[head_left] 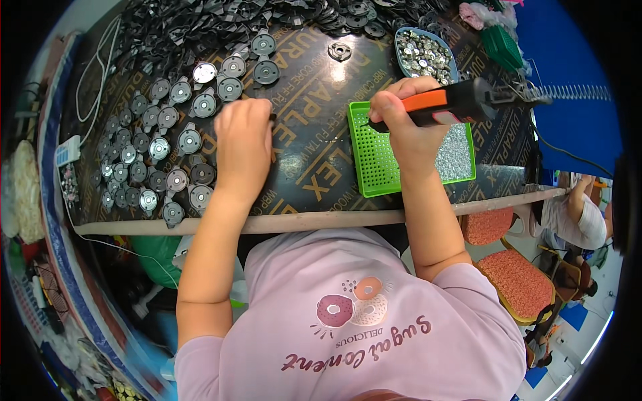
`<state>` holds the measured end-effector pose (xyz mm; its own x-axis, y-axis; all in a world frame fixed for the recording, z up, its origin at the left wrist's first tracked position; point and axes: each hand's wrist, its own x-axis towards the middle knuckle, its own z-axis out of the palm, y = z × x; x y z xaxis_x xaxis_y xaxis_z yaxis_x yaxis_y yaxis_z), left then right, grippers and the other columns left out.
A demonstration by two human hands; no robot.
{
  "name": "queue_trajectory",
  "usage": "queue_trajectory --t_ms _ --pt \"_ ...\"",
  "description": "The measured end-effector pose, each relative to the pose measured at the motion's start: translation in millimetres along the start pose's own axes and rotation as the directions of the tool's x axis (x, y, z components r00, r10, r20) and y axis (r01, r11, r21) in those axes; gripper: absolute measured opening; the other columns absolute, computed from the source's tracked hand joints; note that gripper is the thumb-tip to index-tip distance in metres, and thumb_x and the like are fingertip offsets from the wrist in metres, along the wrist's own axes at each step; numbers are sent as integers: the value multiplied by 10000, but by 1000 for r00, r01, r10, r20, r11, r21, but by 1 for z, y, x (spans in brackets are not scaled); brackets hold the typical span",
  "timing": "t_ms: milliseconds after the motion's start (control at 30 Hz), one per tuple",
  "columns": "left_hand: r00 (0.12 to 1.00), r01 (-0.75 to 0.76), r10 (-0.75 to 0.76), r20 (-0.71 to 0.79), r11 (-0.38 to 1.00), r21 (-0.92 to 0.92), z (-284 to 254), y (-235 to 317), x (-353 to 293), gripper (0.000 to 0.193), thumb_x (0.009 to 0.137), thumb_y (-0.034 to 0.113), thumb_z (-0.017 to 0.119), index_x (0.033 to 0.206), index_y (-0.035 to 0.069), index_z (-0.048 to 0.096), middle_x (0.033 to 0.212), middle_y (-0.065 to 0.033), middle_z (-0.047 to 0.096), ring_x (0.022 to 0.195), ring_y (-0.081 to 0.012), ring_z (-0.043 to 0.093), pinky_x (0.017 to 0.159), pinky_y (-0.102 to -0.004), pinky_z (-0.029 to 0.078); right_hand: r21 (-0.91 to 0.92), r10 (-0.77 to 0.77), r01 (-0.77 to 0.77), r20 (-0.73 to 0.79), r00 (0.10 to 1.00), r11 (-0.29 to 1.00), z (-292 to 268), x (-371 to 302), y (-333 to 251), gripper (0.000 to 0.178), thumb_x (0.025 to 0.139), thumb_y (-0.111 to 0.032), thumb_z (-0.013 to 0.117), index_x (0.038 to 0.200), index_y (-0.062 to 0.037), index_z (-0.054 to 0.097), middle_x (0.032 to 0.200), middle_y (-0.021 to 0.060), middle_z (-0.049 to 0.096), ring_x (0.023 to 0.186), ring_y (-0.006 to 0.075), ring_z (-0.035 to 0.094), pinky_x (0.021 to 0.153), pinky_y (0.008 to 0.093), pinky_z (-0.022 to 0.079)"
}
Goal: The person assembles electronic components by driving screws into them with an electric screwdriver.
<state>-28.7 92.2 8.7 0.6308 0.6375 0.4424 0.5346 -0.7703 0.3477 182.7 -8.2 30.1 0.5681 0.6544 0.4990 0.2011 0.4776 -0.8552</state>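
The right hand (401,110) grips the orange-black electric screwdriver (455,103), tip over the green screw tray (374,157); the left hand (244,144) (fingers curled) pins something hidden — steady both, I judge.

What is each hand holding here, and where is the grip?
The right hand grips an orange-and-black electric screwdriver around its orange handle, above the green tray. The left hand rests on the table; whether it holds anything cannot be told.
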Motion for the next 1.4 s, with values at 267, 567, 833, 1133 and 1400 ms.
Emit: queue_trajectory --t_ms 267,567,833,1133,1400 --pt "656 730 -244 715 -38 -683 12 58 -36 282 859 -5 610 1116 41 502 969 -58 606 771 -132 635 610 -220 515 503 30 -101 148 989 858 4 3 -46 172 855 9 603 862 -52 443 669 94 533 545 194 553 573 344 494" --pt "535 778 -222 815 -248 -578 19 70 -35 227 895 32 582 1089 17 465 933 -96 607 752 -168 657 605 -271 560 425 12 -140 290 957 894 31 -27 -41 312 736 64 722 827 -49 446 672 58 546 580 117 540 593 260 501" --pt "552 768 -177 815 -274 -579 20 68 -35 243 901 29 568 1111 0 449 933 -110 625 751 -178 657 613 -277 563 401 71 -192 299 952 895 38 -32 -38 317 727 60 732 816 -48 448 670 58 551 568 103 523 557 247 468" --pt "590 773 -228 775 -119 -623 18 72 -36 231 905 -15 533 1121 -5 449 909 -103 631 753 -161 659 596 -251 554 265 52 -163 381 923 950 37 -36 -35 281 778 5 704 822 -55 434 665 71 545 542 133 507 532 279 449" --pt "604 766 -212 768 -113 -633 27 72 -41 240 895 -22 548 1118 -5 461 874 -88 624 739 -151 659 572 -243 549 245 14 -57 172 985 968 43 -42 -32 299 750 58 716 842 -43 451 662 74 578 526 111 531 505 225 443"
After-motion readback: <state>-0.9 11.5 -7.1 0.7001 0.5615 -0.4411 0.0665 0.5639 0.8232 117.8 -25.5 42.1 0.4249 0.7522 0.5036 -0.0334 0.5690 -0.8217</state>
